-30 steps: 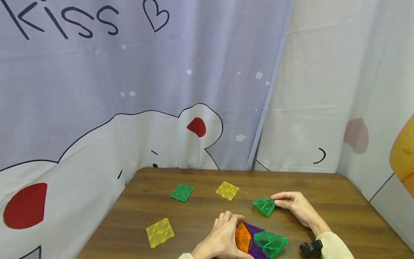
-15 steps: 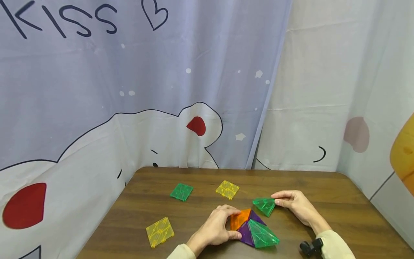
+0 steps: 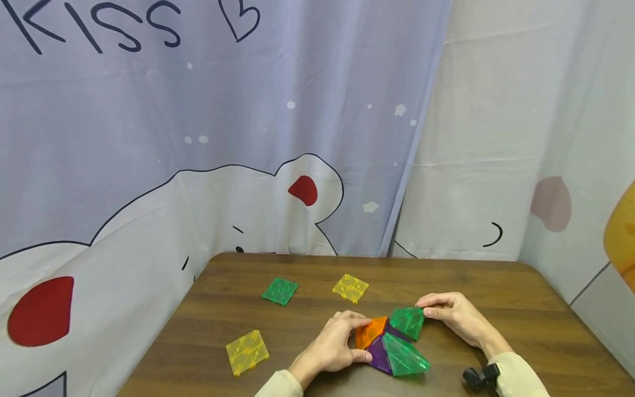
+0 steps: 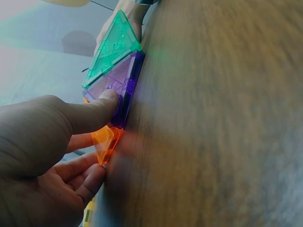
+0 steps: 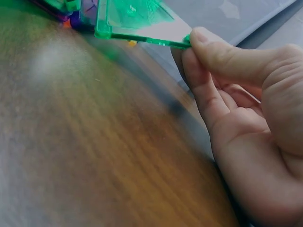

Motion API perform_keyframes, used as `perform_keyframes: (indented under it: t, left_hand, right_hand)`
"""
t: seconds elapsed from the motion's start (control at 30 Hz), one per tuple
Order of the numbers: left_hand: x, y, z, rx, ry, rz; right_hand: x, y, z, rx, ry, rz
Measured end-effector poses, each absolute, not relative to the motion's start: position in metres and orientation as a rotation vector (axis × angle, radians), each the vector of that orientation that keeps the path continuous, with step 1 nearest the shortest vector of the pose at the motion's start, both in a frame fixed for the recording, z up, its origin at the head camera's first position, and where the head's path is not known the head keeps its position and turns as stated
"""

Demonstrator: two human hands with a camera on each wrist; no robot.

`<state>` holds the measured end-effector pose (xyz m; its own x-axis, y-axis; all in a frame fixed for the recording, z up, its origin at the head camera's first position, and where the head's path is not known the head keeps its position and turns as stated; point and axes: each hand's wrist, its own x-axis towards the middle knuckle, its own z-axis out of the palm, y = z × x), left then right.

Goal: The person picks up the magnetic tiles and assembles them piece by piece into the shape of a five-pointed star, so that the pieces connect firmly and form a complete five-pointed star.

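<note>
My left hand (image 3: 329, 344) grips a cluster of translucent magnetic tiles by its left side, thumb on a purple tile (image 3: 379, 354) and fingers at an orange tile (image 3: 371, 332). A green triangular magnetic tile (image 3: 405, 357) joins the purple part and points right, as the left wrist view also shows. Pinched at one corner between thumb and fingers of my right hand (image 3: 461, 320) is another green magnetic tile (image 3: 408, 322). Its near edge lies against the cluster's upper purple part (image 3: 398, 332); whether they are joined I cannot tell. In the right wrist view this green tile (image 5: 137, 21) is tilted above the table.
On the brown wooden table (image 3: 536, 320) lie a flat green square tile (image 3: 280, 291), a yellow square tile (image 3: 350, 288) near the back, and another yellow square tile (image 3: 247, 353) at left. A printed curtain (image 3: 248, 138) hangs behind. A black device (image 3: 481, 378) sits at the right wrist.
My left hand has turned the cluster and shifted it away from the front edge. The green tile in my right hand has tilted and now meets the cluster, where before there was a gap.
</note>
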<state>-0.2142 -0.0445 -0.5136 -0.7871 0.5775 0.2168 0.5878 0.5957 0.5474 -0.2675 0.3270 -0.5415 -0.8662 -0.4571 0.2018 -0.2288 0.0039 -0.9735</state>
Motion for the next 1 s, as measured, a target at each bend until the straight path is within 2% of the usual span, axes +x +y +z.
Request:
perform_keyframes:
  t: [0.73, 1.0]
  left_hand:
    - [-0.2152, -0.0436, -0.5141, -1.036, -2.773, -0.981]
    - [-0.2156, -0.0432, -0.5149, -1.044, -2.761, -1.120]
  right_hand:
    - [-0.2676, 0.3230, -0.5399, -0.746, 1.982, -1.934]
    - [-0.2670, 0.3213, -0.5396, -0.754, 1.925, -1.944]
